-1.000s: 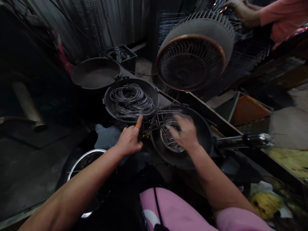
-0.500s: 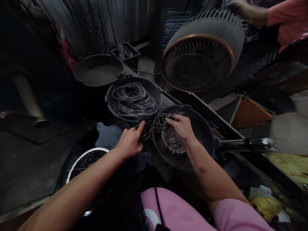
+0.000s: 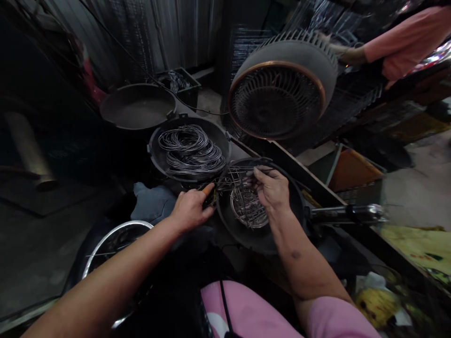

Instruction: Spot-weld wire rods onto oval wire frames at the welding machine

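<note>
My right hand (image 3: pixel 275 187) is over a dark round pan (image 3: pixel 294 224), its thumb and fingers pinched on thin metal wires. Beneath it, a small round dish holds a heap of short wire pieces (image 3: pixel 246 209). My left hand (image 3: pixel 192 209), with an orange cover on one finger, is curled at the pan's left side. What its fingers grip is hidden. Between the hands lies a wire grid (image 3: pixel 237 176), partly over the pan. Coils of wire rings (image 3: pixel 195 150) fill a second pan (image 3: pixel 153 149) just beyond the left hand.
A large fan (image 3: pixel 282 94) stands beyond the pans. Another round pan (image 3: pixel 137 110) is at the back left, near a crate (image 3: pixel 188 87) of metal parts. A silvery-rimmed wheel-like ring (image 3: pixel 120 227) is beside my left arm. A person's pink sleeve (image 3: pixel 405 44) shows at upper right.
The view has shifted slightly, moving the surroundings left. My right hand has shifted right relative to the dish, thin wires in its pinch. My left hand stays beside the pan.
</note>
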Tool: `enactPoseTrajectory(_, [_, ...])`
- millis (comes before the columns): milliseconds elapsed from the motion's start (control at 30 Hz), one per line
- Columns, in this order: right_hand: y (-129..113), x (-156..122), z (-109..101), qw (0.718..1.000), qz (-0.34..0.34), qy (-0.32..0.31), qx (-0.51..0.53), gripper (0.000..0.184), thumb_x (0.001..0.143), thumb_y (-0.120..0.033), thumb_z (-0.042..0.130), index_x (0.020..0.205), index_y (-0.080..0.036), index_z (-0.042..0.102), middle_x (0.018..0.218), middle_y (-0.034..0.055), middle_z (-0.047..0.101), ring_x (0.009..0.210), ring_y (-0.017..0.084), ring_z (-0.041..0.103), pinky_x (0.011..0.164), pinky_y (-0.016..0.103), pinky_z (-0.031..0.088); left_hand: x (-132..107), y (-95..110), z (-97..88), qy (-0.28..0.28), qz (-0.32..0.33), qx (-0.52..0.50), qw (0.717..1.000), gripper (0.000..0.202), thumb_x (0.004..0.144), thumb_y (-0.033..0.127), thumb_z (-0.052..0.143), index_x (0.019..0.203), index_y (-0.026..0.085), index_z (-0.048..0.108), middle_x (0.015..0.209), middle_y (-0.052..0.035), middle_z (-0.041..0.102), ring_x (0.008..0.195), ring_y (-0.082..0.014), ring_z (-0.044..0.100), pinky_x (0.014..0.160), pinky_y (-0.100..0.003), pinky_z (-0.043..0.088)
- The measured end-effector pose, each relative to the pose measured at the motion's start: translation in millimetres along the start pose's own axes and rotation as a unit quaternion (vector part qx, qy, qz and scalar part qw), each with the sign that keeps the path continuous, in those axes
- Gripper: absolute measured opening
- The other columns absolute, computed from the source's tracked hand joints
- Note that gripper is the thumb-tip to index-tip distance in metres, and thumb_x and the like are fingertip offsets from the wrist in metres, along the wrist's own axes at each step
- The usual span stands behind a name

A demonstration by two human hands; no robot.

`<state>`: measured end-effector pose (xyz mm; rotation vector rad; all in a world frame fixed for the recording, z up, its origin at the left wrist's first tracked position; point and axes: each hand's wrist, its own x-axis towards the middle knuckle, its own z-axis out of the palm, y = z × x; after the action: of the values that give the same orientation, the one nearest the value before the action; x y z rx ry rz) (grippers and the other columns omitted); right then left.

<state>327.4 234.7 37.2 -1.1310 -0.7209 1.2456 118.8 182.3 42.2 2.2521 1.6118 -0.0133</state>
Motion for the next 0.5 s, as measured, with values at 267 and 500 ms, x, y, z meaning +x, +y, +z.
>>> enactPoseTrajectory(267, [-36.1,5.0,18.1,0.997,-0.005,-0.068,0.031,0.025,0.058,-0.027,0.074,0.073,-0.019,0.055,0.059,-0.0028,0.064,0.048,0.012,0.058,0.042,0.022,0.044,25.0,34.2,-11.8,0.017,0.046,0.022,0.999,0.068,0.079,0.039,0.044,0.14,0.021,0.021,0.092,-0.01,0.065,0.09,-0.0274,0.058,0.074,-0.039,0.041])
enactPoseTrajectory(500, [-57.5,24.3,29.3,0.997,-0.044,-0.055,0.02,0.025,0.061,-0.029,0.072,0.072,-0.02,0.051,0.057,-0.0051,0.062,0.045,0.01,0.057,0.04,0.019,0.04,34.1,31.1,0.7,-0.007,0.036,-0.182,0.983,0.068,0.071,0.035,0.056,0.136,0.026,0.035,0.103,-0.0049,0.065,0.095,-0.0238,0.059,0.08,-0.034,0.044])
